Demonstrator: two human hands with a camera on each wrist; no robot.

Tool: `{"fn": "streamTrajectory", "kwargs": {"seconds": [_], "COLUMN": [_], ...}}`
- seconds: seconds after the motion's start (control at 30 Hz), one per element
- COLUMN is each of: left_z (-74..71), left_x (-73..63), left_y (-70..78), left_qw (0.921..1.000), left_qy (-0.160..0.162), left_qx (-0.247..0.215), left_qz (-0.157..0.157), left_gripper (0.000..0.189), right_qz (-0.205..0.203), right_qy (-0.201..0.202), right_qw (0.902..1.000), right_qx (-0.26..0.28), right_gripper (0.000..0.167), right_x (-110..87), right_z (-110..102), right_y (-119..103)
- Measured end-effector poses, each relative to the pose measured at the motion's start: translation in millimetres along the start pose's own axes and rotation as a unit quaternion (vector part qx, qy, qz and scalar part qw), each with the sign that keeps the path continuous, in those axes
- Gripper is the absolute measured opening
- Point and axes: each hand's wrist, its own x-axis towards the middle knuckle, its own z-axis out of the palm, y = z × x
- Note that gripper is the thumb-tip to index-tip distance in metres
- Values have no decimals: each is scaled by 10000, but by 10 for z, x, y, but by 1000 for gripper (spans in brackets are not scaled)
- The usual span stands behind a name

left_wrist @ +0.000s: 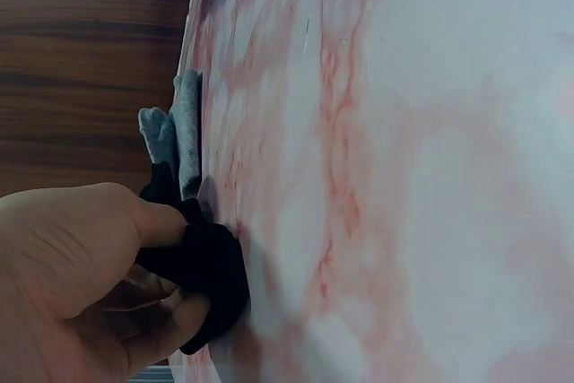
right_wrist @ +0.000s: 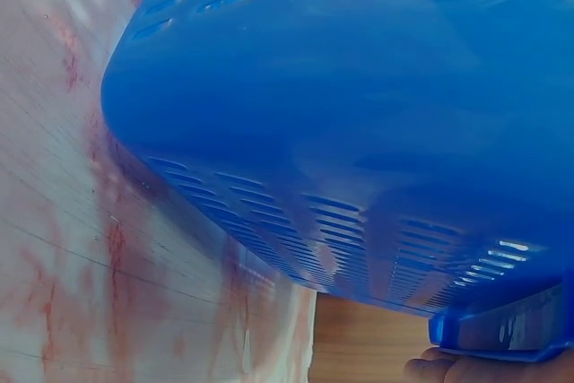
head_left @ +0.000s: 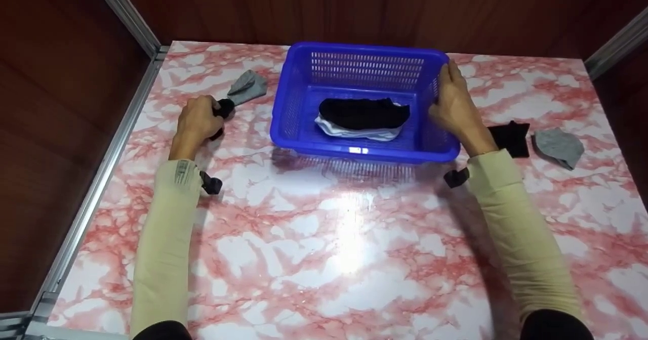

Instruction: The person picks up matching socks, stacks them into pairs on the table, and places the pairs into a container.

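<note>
My left hand (head_left: 196, 120) pinches a black sock (left_wrist: 215, 266) between thumb and fingers at the left of the table, partly covering it. Just beyond that sock lies a grey sock (head_left: 248, 87). To the right stands a blue plastic basket (head_left: 319, 151), in which a folded black sock (head_left: 362, 113) rests on top of white socks (head_left: 354, 132). At the basket's right side, my right hand (head_left: 458, 104) grips the rim. The right wrist view is mostly filled by the basket's slotted outer wall, with only a bit of the fingers (right_wrist: 466, 369) showing.
Right of the basket, a black sock (head_left: 514, 140), partly hidden by the right wrist, lies beside another grey sock (head_left: 559, 146). The red-and-white marbled table (head_left: 324, 279) meets dark wooden panels (head_left: 354, 6) at the back. A metal rail (head_left: 109, 163) runs along the left.
</note>
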Motion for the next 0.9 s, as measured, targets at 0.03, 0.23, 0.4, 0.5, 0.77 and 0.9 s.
{"fn": "streamTrajectory", "kwargs": {"seconds": [0.03, 0.23, 0.4, 0.5, 0.77, 0.9], "left_z": [6, 11, 0, 22, 99, 136], "left_x": [-12, -109, -208, -278, -511, -695], "left_y": [-5, 20, 97, 142, 307, 428], "left_qw": [10000, 9993, 9975, 9958, 9908, 9878], "left_qy": [45, 259, 376, 428, 390, 313], "left_qx": [-22, -141, -415, -622, -1068, -1271], "left_qz": [28, 232, 429, 519, 739, 842], "left_gripper": [41, 36, 34, 31, 29, 29], "right_qz": [-1, 53, 91, 132, 211, 193], "right_qy": [1, -46, -45, -69, -115, -119], "right_qw": [10000, 10000, 9999, 9999, 9997, 9997], "right_qx": [7, -44, -74, -67, -80, -81], "right_gripper": [85, 83, 81, 82, 84, 85], "right_x": [1, -8, -1, -8, -14, -9], "right_z": [5, 2, -6, -13, -7, -8], "right_y": [-1, -7, -6, -12, -13, -15]}}
